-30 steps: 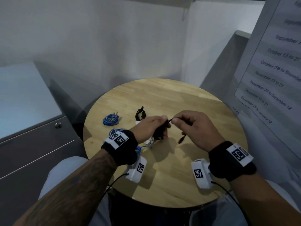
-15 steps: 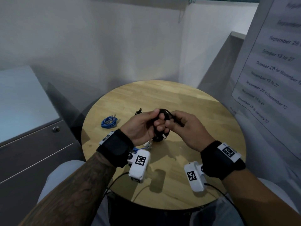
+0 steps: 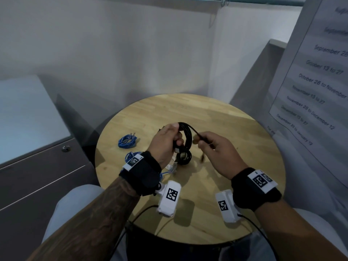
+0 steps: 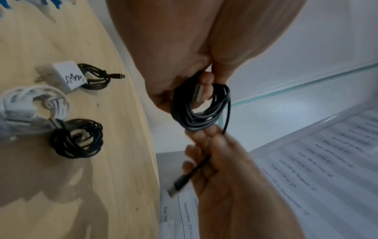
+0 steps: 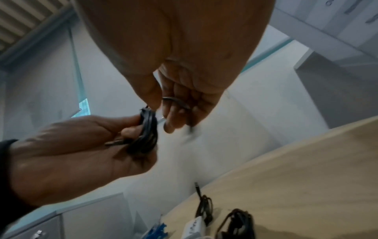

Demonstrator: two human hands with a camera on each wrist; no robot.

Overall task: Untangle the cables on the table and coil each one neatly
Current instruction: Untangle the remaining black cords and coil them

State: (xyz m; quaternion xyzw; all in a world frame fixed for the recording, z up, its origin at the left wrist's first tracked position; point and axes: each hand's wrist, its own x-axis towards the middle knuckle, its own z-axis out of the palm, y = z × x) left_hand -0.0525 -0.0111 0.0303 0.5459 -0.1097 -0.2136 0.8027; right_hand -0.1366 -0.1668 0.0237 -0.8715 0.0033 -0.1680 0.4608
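Above the round wooden table [image 3: 226, 117] my left hand [image 3: 165, 140] grips a coil of black cable [image 3: 185, 136] [image 4: 201, 110] [image 5: 148, 132], thumb on top and fingers through the loops. My right hand [image 3: 209, 146] [image 4: 216, 161] pinches the loose end of that cable [image 3: 195, 133], and its plug [image 4: 178, 186] hangs below the fingers. On the table lie a second black coil [image 3: 183, 157] [image 4: 76, 139], a white coil [image 4: 34, 103], a white charger with a black cable [image 4: 81, 77] and two blue coils, the farther [image 3: 127, 141], the nearer [image 3: 130, 155].
A grey drawer cabinet [image 3: 37, 166] stands left of the table. White partition walls close the back, and a printed sheet [image 3: 316, 76] hangs at the right. The white wrist camera units [image 3: 169, 198] hover over the table's near edge.
Both hands have risen off the table with the black cable. The right hand has drawn the free end to the right, away from the coil in the left hand.
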